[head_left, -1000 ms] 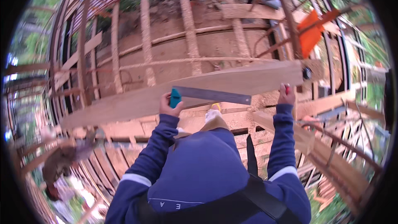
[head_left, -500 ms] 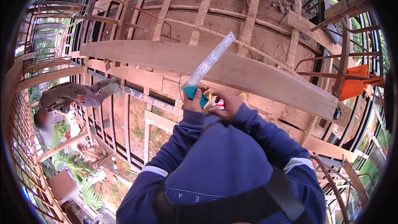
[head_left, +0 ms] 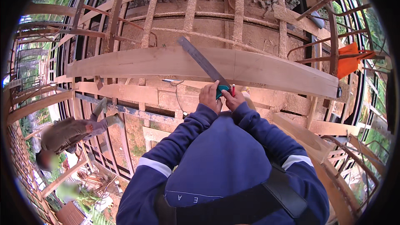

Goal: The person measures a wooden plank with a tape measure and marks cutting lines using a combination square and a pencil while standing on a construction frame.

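Note:
A try square with a metal blade (head_left: 204, 63) and a teal handle lies slantwise over a long wooden plank (head_left: 271, 71), its blade pointing up and left. My left hand (head_left: 209, 96) is closed on the handle from the left, just off the plank's near edge. From the other side, my right hand (head_left: 235, 101) presses its thumb to the same handle. A red pencil (head_left: 233, 88) stands up from between the right hand's fingers. A thin line crosses the plank to the right of the blade.
Pale beams (head_left: 238, 8) run away beyond the plank over earth and rubble. An orange cloth (head_left: 347, 60) hangs at the right, near a black round object (head_left: 339, 92) at the plank's end. Another person (head_left: 62, 135) stands among the timber framing at left. A cable (head_left: 178, 96) trails below the plank.
The square has turned, its blade swinging from up-right to up-left, and its handle has moved right. My right hand has come onto the handle. The person at left has shifted.

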`<action>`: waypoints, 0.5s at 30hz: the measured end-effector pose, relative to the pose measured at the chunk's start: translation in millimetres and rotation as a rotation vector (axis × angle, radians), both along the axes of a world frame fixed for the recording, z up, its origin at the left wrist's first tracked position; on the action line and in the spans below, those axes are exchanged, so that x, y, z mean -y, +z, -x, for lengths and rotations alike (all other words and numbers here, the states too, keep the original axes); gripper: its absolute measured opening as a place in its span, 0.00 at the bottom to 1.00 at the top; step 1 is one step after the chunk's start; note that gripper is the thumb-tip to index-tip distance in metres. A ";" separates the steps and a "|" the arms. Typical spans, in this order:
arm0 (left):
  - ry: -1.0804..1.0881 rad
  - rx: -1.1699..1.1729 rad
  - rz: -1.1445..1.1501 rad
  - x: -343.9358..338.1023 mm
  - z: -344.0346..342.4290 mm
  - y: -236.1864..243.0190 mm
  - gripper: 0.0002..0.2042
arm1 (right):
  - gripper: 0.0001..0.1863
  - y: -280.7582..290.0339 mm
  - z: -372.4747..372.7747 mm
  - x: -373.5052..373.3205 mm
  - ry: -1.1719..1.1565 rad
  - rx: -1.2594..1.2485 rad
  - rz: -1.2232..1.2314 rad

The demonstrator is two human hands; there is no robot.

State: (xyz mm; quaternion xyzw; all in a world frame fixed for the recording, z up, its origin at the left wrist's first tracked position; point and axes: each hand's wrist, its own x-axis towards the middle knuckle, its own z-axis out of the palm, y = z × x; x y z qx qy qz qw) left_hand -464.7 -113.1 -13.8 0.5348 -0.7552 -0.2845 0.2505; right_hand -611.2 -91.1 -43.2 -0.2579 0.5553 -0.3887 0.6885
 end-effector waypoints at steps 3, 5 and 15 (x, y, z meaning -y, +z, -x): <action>-0.117 -0.044 -0.055 1.5 -10.5 -24.3 0.33 | 0.10 -23.3 -9.5 -9.5 -0.314 0.234 -0.213; -0.255 -0.106 -0.121 7.6 -14.8 -26.6 0.32 | 0.11 -26.4 -12.2 -10.6 -0.427 0.189 -0.233; -0.368 0.342 0.229 102.4 -35.5 -41.1 0.34 | 0.11 -61.5 -38.7 9.6 -0.611 0.170 -0.061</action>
